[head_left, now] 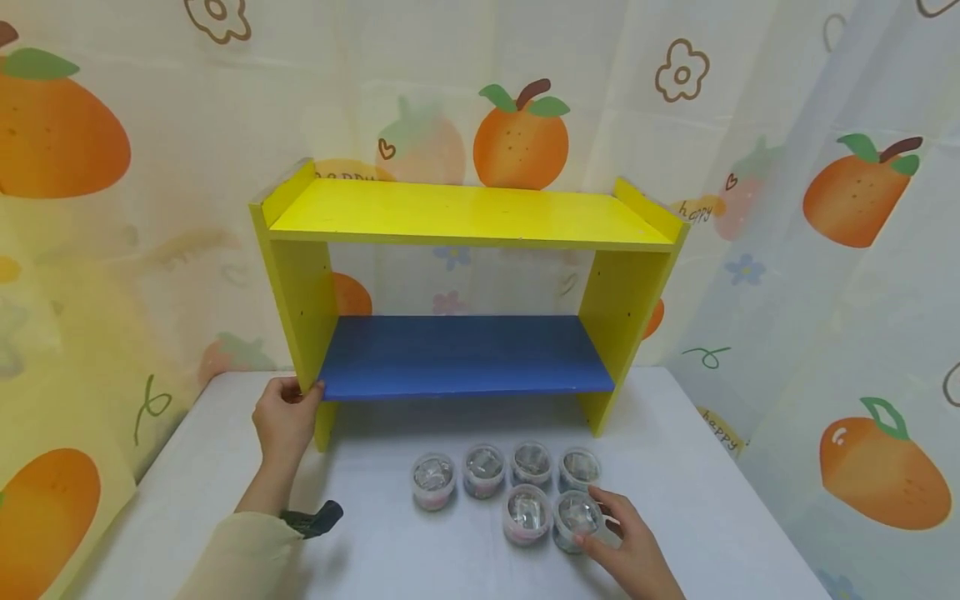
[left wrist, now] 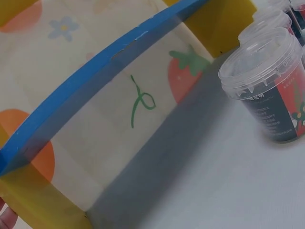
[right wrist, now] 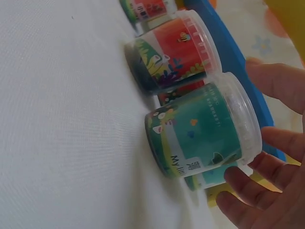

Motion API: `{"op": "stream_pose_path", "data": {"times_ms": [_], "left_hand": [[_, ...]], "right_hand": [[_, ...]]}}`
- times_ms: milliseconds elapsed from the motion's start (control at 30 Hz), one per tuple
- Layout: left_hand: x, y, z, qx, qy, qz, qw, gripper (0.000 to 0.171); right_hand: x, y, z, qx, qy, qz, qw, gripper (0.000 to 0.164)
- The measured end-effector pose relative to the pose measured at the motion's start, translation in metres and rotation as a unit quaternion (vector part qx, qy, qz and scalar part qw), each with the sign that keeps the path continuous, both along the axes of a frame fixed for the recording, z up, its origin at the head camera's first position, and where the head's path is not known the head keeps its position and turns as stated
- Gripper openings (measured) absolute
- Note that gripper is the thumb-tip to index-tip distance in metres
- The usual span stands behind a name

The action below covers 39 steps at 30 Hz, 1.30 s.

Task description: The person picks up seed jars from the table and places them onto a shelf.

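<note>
Head view: my left hand [head_left: 285, 421] is gripping the left side panel of the yellow-and-blue shelf [head_left: 465, 358], which is standing on the white surface [head_left: 390, 554]; my right hand's [head_left: 628, 542] grip is standing wide around the green tub [head_left: 577, 515], sitting front right among five other tubs [head_left: 527, 514]. Left wrist: fingertips [left wrist: 6, 218] are showing at the panel's edge, lidded tubs sitting upper right. Right wrist: the green tub is sitting between spread thumb and fingers, a red-labelled tub [right wrist: 176, 52] beside it; I'm not able to tell firm contact.
</note>
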<state>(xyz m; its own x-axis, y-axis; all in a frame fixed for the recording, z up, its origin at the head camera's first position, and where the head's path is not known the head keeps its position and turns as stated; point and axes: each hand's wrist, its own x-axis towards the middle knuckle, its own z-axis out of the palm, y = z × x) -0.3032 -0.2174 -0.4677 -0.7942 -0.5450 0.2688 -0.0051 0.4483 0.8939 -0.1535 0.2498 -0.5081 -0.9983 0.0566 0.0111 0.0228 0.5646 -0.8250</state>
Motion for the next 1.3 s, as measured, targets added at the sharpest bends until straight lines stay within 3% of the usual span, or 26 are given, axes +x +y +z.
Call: {"op": "stream_pose_path", "data": {"times_ms": [300, 500, 767, 1300], "left_hand": [[0.001, 0.0, 0.0, 0.004, 0.004, -0.004, 1.0, 0.04], [0.002, 0.002, -0.001, 0.0, 0.007, -0.001, 1.0, 0.039], [0.003, 0.003, -0.001, -0.006, 0.013, 0.002, 0.9999, 0.038], [0.003, 0.005, 0.0, -0.002, 0.024, 0.005, 0.9997, 0.037]], "right_hand": [[-0.003, -0.001, -0.006, -0.053, -0.053, -0.017, 0.997, 0.082], [-0.008, 0.001, -0.015, -0.058, -0.093, -0.024, 0.994, 0.089], [-0.009, -0.001, -0.018, -0.089, -0.1, -0.031, 0.991, 0.088], [-0.009, -0.001, -0.022, -0.082, -0.115, -0.04, 0.989, 0.084]]}}
